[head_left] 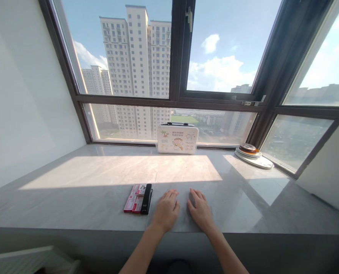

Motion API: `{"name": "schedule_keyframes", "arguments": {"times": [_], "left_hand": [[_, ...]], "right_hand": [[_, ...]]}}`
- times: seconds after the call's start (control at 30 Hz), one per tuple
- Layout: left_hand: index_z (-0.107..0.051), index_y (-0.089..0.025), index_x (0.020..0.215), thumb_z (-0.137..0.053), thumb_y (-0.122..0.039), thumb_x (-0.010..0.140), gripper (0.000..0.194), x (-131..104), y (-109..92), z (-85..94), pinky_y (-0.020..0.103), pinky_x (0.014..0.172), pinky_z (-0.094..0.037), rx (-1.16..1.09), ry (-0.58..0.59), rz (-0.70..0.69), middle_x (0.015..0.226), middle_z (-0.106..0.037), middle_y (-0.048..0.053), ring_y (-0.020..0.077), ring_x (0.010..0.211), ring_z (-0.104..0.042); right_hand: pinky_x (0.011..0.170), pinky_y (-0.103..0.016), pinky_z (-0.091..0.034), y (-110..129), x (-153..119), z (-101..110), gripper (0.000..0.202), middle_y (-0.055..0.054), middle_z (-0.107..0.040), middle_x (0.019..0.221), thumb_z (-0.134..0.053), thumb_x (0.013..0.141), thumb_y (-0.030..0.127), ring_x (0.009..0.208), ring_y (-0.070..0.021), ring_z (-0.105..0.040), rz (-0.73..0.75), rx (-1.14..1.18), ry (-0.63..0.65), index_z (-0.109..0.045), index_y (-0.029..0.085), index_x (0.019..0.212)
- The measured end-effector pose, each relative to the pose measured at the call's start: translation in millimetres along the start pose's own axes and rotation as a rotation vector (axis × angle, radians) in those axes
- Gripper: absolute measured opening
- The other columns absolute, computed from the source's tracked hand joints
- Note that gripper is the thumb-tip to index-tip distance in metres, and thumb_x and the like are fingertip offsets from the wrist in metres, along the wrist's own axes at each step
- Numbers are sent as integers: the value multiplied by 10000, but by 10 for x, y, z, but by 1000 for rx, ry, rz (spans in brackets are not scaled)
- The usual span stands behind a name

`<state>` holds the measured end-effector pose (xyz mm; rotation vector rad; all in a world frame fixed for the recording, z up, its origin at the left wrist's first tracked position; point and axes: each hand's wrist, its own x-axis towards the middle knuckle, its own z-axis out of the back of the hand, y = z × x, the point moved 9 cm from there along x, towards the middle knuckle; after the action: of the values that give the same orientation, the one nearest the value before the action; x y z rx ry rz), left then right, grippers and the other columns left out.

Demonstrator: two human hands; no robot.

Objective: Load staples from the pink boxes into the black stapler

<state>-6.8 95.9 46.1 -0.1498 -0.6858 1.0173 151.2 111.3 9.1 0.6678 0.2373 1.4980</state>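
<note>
My left hand (166,211) rests palm down on the marble sill, its fingers stretched forward and holding nothing. Beside it, my right hand (199,209) lies in the same way, with a gap of bare stone between the two. Just left of my left hand, and apart from it, is a black stapler (146,199). Against the stapler's left side lie several small red and white boxes (131,203); one of them shows a picture of a stapler.
A white carry case (178,140) with cartoon print stands upright against the window. Stacked plates (253,160) sit in the far right corner. The sill (72,205) ends at a front edge near my wrists. A white wall (21,95) rises at the left.
</note>
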Motion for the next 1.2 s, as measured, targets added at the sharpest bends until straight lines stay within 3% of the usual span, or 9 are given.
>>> {"name": "schedule_keyframes", "arguments": {"times": [0.1, 0.23, 0.67, 1.2], "left_hand": [[-499, -271, 1425, -403, -369, 994, 453, 89, 136, -268, 498, 1195, -289, 118, 64, 16, 1537, -449, 58, 266, 1448, -348], [-413, -298, 1499, -361, -474, 1005, 527, 52, 227, -420, 526, 1221, -216, 196, 118, 2, 1606, -342, 39, 271, 1498, -251], [-384, -303, 1518, -283, -478, 1026, 532, 20, 226, -408, 518, 1227, -207, 206, 120, 27, 1616, -322, 19, 254, 1499, -248], [-403, -315, 1503, -320, -435, 1020, 504, 6, 222, -409, 536, 1220, -215, 203, 96, 19, 1602, -351, 24, 261, 1490, -268]], "right_hand": [[1208, -417, -145, -15, -68, -123, 620, -33, -302, 1624, -353, 972, 438, 1523, -264, -151, 19, -245, 76, -358, 229, 1555], [1202, -496, -76, 50, -114, -217, 601, -38, -237, 1646, -290, 1001, 450, 1531, -287, -109, 38, -342, 64, -315, 257, 1570], [1195, -524, -67, 116, -139, -193, 592, -65, -222, 1649, -276, 1014, 451, 1529, -308, -108, 60, -373, 58, -314, 252, 1570], [1179, -579, -24, 107, -152, -204, 595, -77, -209, 1651, -281, 1014, 472, 1529, -313, -94, 55, -367, 39, -307, 265, 1571]]}}
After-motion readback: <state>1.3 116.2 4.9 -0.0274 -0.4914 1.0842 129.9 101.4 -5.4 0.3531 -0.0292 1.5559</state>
